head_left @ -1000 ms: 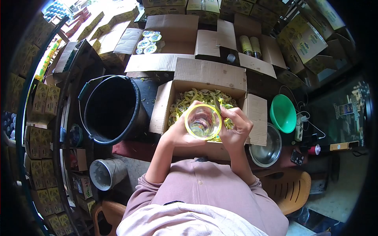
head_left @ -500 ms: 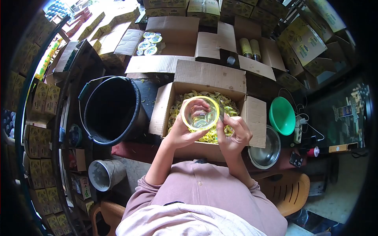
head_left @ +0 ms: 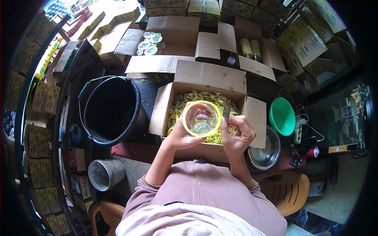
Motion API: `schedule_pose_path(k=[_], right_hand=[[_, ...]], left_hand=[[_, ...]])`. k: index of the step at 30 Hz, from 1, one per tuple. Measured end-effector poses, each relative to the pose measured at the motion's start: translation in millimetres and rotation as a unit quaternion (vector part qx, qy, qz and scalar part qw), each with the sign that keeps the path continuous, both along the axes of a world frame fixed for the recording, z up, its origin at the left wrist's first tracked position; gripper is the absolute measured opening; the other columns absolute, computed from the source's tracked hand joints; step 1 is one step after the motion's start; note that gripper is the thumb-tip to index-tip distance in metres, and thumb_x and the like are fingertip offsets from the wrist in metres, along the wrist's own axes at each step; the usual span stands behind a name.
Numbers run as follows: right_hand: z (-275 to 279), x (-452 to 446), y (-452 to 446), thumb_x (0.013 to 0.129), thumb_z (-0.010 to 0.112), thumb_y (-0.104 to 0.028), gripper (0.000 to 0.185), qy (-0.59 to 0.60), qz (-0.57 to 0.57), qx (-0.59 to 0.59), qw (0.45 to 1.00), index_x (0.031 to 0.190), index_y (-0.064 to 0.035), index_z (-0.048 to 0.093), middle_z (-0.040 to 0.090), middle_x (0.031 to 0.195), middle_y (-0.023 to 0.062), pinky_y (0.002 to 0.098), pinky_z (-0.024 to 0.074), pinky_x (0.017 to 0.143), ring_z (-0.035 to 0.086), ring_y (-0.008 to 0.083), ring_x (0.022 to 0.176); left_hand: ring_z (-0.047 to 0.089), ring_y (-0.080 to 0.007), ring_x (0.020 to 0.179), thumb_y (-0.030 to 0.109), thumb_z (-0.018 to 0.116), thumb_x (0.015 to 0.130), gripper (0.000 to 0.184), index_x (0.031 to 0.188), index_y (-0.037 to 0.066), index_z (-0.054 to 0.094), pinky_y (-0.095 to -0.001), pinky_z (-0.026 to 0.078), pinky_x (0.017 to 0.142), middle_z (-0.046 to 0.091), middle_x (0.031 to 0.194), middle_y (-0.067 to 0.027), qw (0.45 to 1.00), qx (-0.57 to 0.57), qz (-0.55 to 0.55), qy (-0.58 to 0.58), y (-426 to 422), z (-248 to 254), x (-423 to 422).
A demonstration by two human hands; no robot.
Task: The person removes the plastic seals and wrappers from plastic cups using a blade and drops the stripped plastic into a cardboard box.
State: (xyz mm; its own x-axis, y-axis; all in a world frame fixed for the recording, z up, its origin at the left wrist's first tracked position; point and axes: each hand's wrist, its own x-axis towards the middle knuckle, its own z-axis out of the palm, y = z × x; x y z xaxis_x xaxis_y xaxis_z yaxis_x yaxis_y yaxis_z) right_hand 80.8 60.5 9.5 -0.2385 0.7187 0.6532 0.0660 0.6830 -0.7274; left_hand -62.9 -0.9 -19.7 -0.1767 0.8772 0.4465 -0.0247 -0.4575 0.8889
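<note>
A clear plastic cup [head_left: 201, 122] with a yellow rim is tilted with its mouth toward me. My left hand [head_left: 182, 131] wraps around its left side and underside. Between the thumb and fingers of my right hand [head_left: 238, 135] is a small flat grey blade [head_left: 226, 110], pointing up just beside the cup's right rim. Whether it touches the cup I cannot tell. Below both hands, an open cardboard box [head_left: 210, 72] is filled with thin yellow-green strips [head_left: 189, 98].
A large black bucket [head_left: 138, 106] stands left of the box, with a smaller grey bucket [head_left: 106, 173] lower down. On the right are a green bowl [head_left: 282, 116] and a metal bowl [head_left: 264, 151]. Behind, another carton [head_left: 173, 23] holds several lidded cups [head_left: 151, 50].
My right hand has moved slightly right, away from the cup's rim, and the blade now shows more clearly. The cup has shifted a little down and right in my left hand.
</note>
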Motion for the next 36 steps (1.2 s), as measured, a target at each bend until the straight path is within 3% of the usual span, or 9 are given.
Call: schedule_pose_path(k=[5,15,24,31,36], right_hand=[[4,1,-9,0.068,0.067,0.005,0.017,-0.026,-0.010,0.032,0.999,0.084,-0.0006,0.064,0.059,0.066,0.0075,0.0239,0.0463,0.055,0.059,0.0145,0.059],[4,-1,-7,0.067,0.067,0.005,0.017,-0.018,-0.018,0.032,0.999,0.083,-0.0004,0.063,0.059,0.065,0.0079,0.0245,0.0466,0.055,0.059,0.0141,0.058],[6,-3,-13,0.067,0.068,0.004,0.016,-0.012,-0.022,0.043,0.999,0.082,-0.0009,0.064,0.059,0.065,0.0072,0.0241,0.0460,0.053,0.058,0.0135,0.056],[8,-5,-8,0.064,0.068,0.006,0.025,-0.047,-0.070,0.095,0.992,0.087,-0.0021,0.065,0.059,0.066,0.0068,0.0237,0.0460,0.055,0.059,0.0132,0.059],[7,-2,3,0.063,0.066,0.009,0.029,-0.018,0.015,0.040,0.999,0.090,-0.0012,0.065,0.058,0.067,0.0077,0.0237,0.0459,0.055,0.059,0.0138,0.060]], left_hand=[[0.049,-0.0201,0.103,0.008,0.067,0.062,0.067,0.121,0.001,0.035,-0.0329,0.041,0.090,0.042,0.110,-0.0106,0.999,-0.002,0.024,-0.028,-1,3,3],[0.046,-0.0199,0.107,0.007,0.069,0.062,0.068,0.121,0.002,0.035,-0.0326,0.041,0.091,0.042,0.110,-0.0102,0.999,-0.009,0.003,0.036,0,-1,-1],[0.047,-0.0206,0.106,0.008,0.071,0.065,0.072,0.125,0.002,0.031,-0.0326,0.042,0.091,0.039,0.113,-0.0103,1.000,0.002,0.012,-0.020,1,0,5],[0.046,-0.0218,0.106,0.008,0.069,0.060,0.066,0.119,0.001,0.038,-0.0327,0.040,0.092,0.041,0.111,-0.0106,0.997,-0.019,0.021,0.071,-2,1,1],[0.046,-0.0222,0.106,0.013,0.071,0.059,0.065,0.116,0.001,0.042,-0.0332,0.038,0.092,0.045,0.108,-0.0111,0.995,-0.023,0.011,0.101,-4,2,-3]])
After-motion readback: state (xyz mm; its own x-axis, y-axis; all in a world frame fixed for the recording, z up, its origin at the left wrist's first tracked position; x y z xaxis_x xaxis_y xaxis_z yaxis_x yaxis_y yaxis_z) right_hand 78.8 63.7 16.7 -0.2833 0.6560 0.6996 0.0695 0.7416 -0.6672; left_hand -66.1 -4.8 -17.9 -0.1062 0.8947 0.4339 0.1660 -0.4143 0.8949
